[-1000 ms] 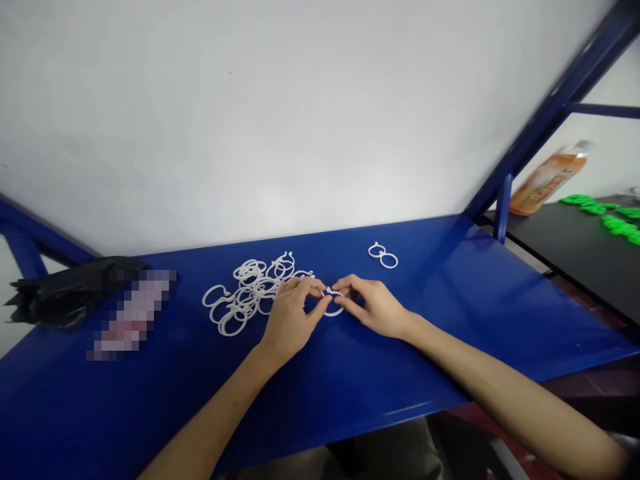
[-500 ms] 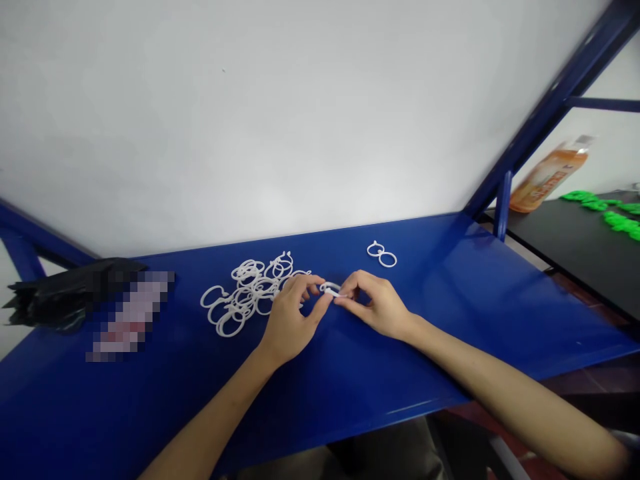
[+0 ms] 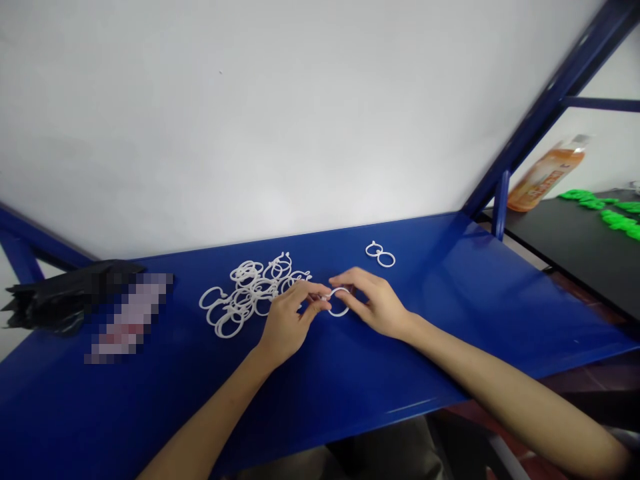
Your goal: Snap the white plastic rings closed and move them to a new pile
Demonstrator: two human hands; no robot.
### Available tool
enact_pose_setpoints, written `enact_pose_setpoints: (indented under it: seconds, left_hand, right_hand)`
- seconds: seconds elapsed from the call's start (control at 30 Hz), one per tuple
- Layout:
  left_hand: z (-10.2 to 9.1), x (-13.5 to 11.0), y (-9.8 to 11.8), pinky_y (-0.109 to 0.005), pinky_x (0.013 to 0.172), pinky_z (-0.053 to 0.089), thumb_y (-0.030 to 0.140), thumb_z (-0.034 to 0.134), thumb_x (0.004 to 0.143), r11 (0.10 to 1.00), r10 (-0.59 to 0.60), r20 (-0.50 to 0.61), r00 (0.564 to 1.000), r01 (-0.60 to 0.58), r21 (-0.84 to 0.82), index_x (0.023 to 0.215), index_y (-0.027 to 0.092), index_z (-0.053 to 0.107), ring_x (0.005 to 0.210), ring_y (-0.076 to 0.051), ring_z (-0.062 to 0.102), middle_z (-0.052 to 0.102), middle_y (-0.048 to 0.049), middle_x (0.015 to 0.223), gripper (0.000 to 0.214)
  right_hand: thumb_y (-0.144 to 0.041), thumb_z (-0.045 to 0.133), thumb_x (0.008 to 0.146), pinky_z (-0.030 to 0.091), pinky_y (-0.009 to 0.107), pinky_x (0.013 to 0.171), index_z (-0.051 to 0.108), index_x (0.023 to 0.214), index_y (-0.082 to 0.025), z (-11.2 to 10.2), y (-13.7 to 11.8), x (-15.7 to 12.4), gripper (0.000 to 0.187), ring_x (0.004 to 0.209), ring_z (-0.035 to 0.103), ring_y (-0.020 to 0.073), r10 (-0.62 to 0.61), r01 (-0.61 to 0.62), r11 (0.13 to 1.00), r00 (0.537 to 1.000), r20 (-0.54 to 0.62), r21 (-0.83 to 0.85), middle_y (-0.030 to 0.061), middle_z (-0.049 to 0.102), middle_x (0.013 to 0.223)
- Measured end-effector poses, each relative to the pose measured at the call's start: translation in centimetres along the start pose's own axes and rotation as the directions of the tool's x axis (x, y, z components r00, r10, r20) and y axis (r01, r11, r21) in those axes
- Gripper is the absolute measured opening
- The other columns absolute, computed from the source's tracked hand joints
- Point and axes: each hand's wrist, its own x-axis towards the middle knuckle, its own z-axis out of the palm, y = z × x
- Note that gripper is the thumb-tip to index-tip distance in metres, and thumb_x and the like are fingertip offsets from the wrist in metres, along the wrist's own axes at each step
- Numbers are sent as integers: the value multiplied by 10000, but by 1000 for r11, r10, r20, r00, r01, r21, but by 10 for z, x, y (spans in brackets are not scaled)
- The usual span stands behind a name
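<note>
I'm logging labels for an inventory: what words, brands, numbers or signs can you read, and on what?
None can be read.
Bottle: lettering on its label, too blurred to read.
Pixelated patch: nothing readable.
White rings: no text visible.

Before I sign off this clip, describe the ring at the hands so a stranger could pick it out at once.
Start with the blue tabletop, where the left hand and right hand nearly meet. Between them is the white ring, right of the heaped rings and nearer than the separate pair. Only this one is pinched by the left hand; its neighbours lie on the tabletop.
</note>
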Motion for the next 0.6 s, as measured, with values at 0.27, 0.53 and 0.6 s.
enact_pose_setpoints:
  seconds: [0.27,0.53,0.6]
  left_hand:
    - [-1,0,-3,-266,702,528,314,680,907,990,138,-98,986,-134,46,795,235,671,720,-129,650,711,22,777,137]
    - [-1,-2,-9,-325,775,525,318,655,921,980,154,-61,986,-145,134,853,235,650,792,-170,632,701,8,769,107]
    - [-2,1,-17,-382,867,521,363,683,893,966,93,-5,996,-89,243,1001,238,650,921,-213,639,716,-21,904,168]
  right_hand:
    - [-289,481,1040,557,264,745,638,1015,-199,-3,-8,-2,183,851,711,149,-13,-4,992,990,137,124,54,739,976]
    - [-275,480,1040,564,254,746,657,1050,-195,-1,-9,-2,194,818,710,139,-37,8,987,982,183,159,45,736,931]
    - [-262,468,1041,566,289,810,662,1073,-202,-1,1,1,205,907,702,158,-55,41,995,986,156,93,60,724,996]
